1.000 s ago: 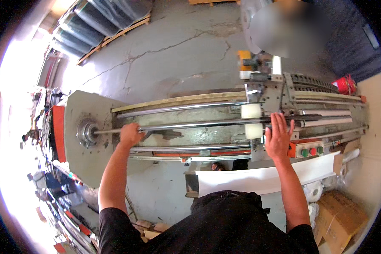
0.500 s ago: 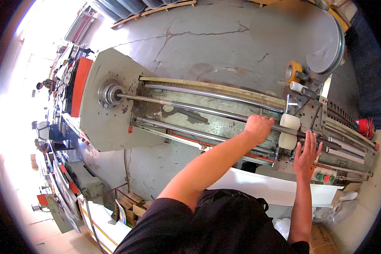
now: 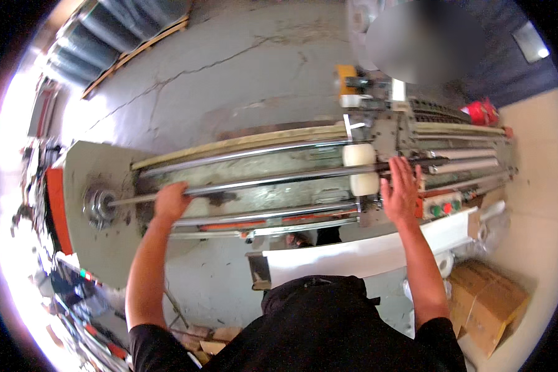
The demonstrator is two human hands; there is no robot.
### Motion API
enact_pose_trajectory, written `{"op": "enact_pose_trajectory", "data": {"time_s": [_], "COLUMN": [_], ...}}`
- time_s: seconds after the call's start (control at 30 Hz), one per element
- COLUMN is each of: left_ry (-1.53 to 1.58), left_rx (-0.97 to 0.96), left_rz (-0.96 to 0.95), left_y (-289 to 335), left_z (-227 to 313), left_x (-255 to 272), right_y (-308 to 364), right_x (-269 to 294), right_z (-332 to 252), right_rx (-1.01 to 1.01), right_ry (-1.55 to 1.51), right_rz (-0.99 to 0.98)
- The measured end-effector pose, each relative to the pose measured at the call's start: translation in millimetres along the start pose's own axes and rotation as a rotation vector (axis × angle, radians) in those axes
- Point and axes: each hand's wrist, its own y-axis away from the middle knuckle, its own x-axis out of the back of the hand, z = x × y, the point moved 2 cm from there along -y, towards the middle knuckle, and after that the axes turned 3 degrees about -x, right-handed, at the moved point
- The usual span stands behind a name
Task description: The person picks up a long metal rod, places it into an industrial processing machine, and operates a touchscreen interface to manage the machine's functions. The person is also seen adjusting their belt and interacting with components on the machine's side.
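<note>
A long steel shaft (image 3: 266,180) runs lengthwise along the machine, its left end in a round chuck (image 3: 99,206) on the grey housing (image 3: 99,161). Close to that chuck, my left hand (image 3: 172,201) is wrapped round the shaft. My right hand (image 3: 403,192) lies with fingers stretched out over the shaft's dark right part, just right of a white roller (image 3: 359,170). The palm side of that hand is hidden. Two steel guide rods (image 3: 248,153) and a yellowish rack strip (image 3: 242,141) run alongside the shaft.
Green and red push buttons (image 3: 446,208) sit at the machine's near right. A white sheet panel (image 3: 366,253) hangs along the near side. A cardboard box (image 3: 487,304) stands at lower right. Large dark rolls (image 3: 105,37) lie on a pallet at far left. Beyond the machine, a person is blurred out.
My left hand has slid far left along the shaft, from beside the white roller to near the chuck. My right hand stays by the roller. The view has turned.
</note>
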Motion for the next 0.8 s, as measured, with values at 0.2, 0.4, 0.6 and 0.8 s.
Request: {"op": "enact_pose_trajectory", "data": {"time_s": [0.2,0.4,0.6,0.8], "left_ry": [0.017,0.149,0.118,0.139], "left_rx": [0.214,-0.050,-0.368,-0.400], "left_rz": [-0.256,-0.325,-0.142,-0.100], "left_y": [0.2,-41.1,-69.8,-85.2], "left_z": [-40.1,125.7,321.4,392.0], "left_x": [20.8,15.5,16.7,17.4], "right_y": [2.9,4.8,6.2,5.8], "right_x": [1.7,-1.3,-2.5,0.4], "right_z": [6.1,11.4,12.9,11.4], "right_rx": [-0.029,-0.045,-0.062,-0.049], "right_ry": [-0.029,-0.044,-0.052,-0.041], "right_rz": [0.034,0.051,0.055,0.061]}}
